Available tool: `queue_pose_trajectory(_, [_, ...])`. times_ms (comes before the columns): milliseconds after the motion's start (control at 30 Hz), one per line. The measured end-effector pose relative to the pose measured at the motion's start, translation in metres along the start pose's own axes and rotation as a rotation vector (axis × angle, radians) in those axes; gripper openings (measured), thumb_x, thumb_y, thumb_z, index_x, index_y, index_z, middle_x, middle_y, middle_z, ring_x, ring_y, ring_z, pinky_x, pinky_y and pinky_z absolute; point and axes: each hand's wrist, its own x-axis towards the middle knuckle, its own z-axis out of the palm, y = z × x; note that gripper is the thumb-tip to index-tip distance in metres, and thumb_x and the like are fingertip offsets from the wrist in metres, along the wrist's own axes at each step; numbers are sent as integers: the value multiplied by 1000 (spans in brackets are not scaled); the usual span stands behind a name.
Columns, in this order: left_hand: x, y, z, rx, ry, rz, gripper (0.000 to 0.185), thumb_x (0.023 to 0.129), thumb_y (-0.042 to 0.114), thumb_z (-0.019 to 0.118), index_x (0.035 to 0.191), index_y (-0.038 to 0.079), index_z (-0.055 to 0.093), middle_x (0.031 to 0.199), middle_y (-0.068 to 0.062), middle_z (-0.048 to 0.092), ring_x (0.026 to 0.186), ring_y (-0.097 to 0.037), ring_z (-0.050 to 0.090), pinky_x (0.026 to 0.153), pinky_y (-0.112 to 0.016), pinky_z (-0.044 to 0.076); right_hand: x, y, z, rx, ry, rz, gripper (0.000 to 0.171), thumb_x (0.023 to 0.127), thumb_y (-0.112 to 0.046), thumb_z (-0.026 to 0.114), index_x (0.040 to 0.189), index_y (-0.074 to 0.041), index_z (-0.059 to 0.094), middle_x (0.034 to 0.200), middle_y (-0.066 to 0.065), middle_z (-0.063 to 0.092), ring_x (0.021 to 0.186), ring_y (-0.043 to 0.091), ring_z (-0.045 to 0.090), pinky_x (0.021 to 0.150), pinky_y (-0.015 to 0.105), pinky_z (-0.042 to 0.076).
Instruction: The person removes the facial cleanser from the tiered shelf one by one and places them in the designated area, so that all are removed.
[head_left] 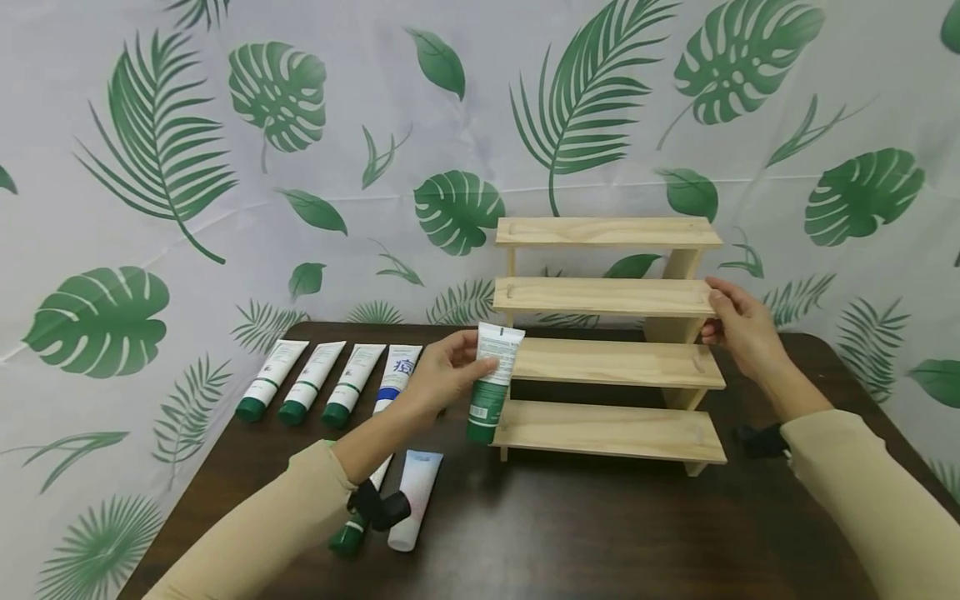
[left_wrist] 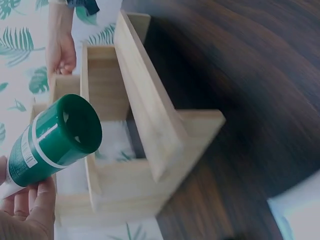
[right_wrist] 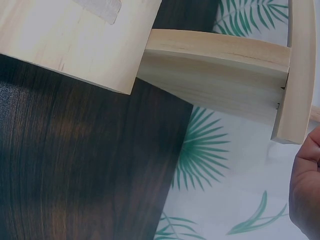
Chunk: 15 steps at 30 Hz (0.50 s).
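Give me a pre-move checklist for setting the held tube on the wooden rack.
1. Grip on tube: ok. The left hand holds the green-capped tube, cap down.
2. Rack steadied: ok. The right hand grips the right end of the stepped wooden rack at its second shelf.
3. Shelves free: ok. All four steps are bare in the head view.
4. Path to shelf: ok. The tube hangs just off the rack's left edge with nothing between.
5. Cap seated: cannot tell. The left wrist view shows only the cap's end.
6. Remaining tubes out of the way: ok. The row of tubes lies left of the rack on the table.
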Motion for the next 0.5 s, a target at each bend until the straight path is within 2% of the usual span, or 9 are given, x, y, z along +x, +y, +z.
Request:
queue_pose_trajectory(167, [-8, -14, -24, 58, 8, -36, 43, 94, 16, 65, 134, 4, 54, 116, -19, 66, 83, -10, 58, 67, -24, 48, 0, 2, 0, -8, -1, -6, 63, 102, -31, 49, 155, -5, 24, 86, -9, 57, 58, 2, 56, 54, 15, 52])
queue_pose_trajectory(367, [-20, -33, -59, 207, 21, -70, 54, 96, 21, 62, 142, 1, 46, 122, -22, 63, 90, -13, 59, 66, -24, 49, 1, 2, 0, -14, -10, 7, 64, 102, -32, 48, 155, -6, 24, 88, -8, 55, 60, 2, 57, 55, 16, 52])
queue_pose_trajectory(500, [-30, -41, -80, 244, 23, -102, 57, 97, 23, 61, 144, -3, 42, 124, -24, 60, 93, -14, 60, 68, -25, 50, 1, 0, -2, -41, -6, 16, 64, 102, -34, 48, 155, -9, 24, 91, -8, 54, 62, 2, 56, 56, 15, 52])
